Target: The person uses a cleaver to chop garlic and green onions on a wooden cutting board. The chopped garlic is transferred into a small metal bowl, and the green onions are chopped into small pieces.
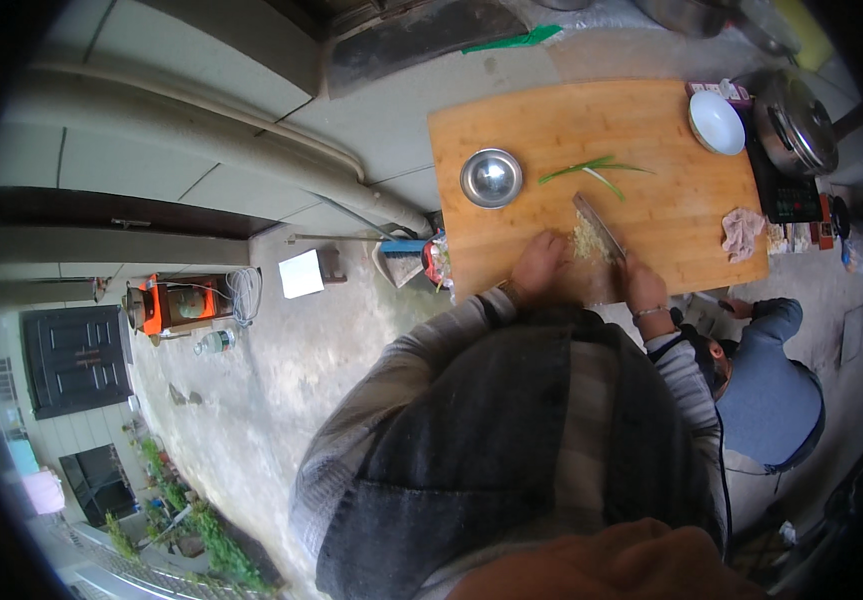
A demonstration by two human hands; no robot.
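My right hand (pixel 643 286) grips the handle of a kitchen knife (pixel 598 223). Its blade slants across a small heap of pale, finely chopped food (pixel 587 241), perhaps garlic, on the wooden worktop (pixel 671 225). Beside the heap, on its left, my left hand (pixel 540 264) rests low over the wood; its fingers are too blurred to tell whether they touch the pieces. A few green onion stalks (pixel 595 168) lie beyond the knife tip. Left of them stands a stainless steel bowl (pixel 491 178), with no food visible in it.
A white bowl (pixel 716 123), a power strip (pixel 724 92) and a pink cloth (pixel 743 234) are at the right. Past them, a lidded steel pot (pixel 795 124) sits on an induction cooker (pixel 788 196). Another person (pixel 765 386) bends close at my right. A dustpan (pixel 400 262) stands left.
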